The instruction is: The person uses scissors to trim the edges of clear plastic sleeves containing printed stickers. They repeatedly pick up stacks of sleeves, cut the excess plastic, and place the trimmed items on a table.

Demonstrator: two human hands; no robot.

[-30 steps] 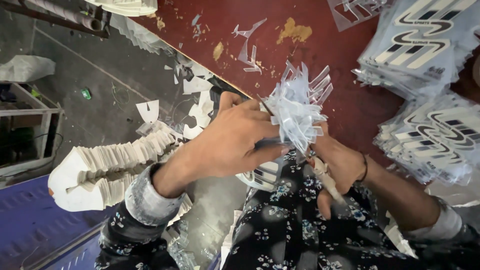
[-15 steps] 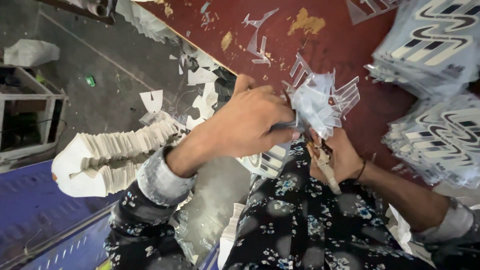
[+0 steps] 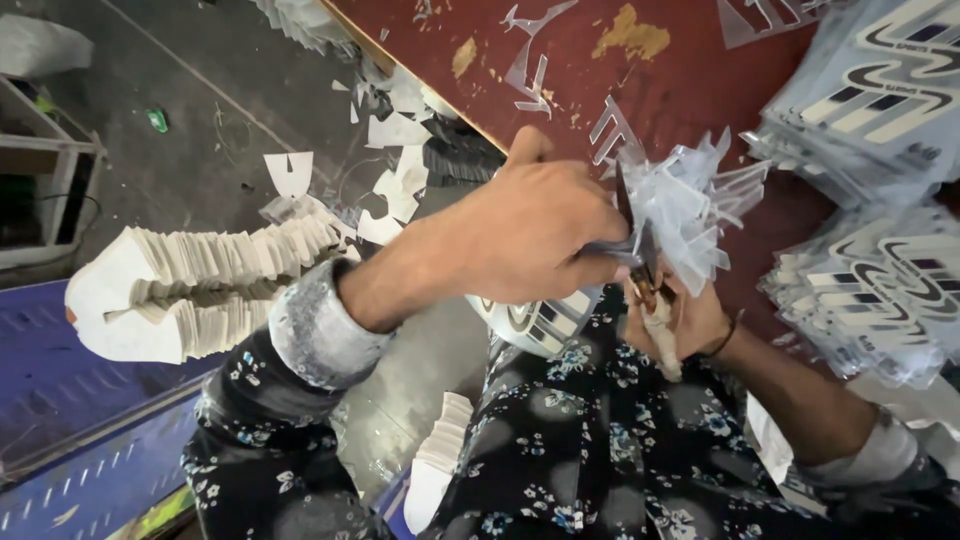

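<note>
Here the left hand (image 3: 525, 240) has its grip closed on a bunch of clear plastic cut-outs (image 3: 685, 205), held just above the near edge of the dark red surface (image 3: 690, 80). The right hand (image 3: 672, 318), beneath the bunch, is closed around scissors (image 3: 645, 275) whose blades meet the plastic. Stacks of striped printed pieces (image 3: 880, 90) lie along the surface's right edge, and white stacked sheets (image 3: 195, 285) lie on the floor.

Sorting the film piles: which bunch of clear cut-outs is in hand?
The crumpled clear bunch pinched between left hand and right hand; the striped stacks lie untouched on the red table.
</note>
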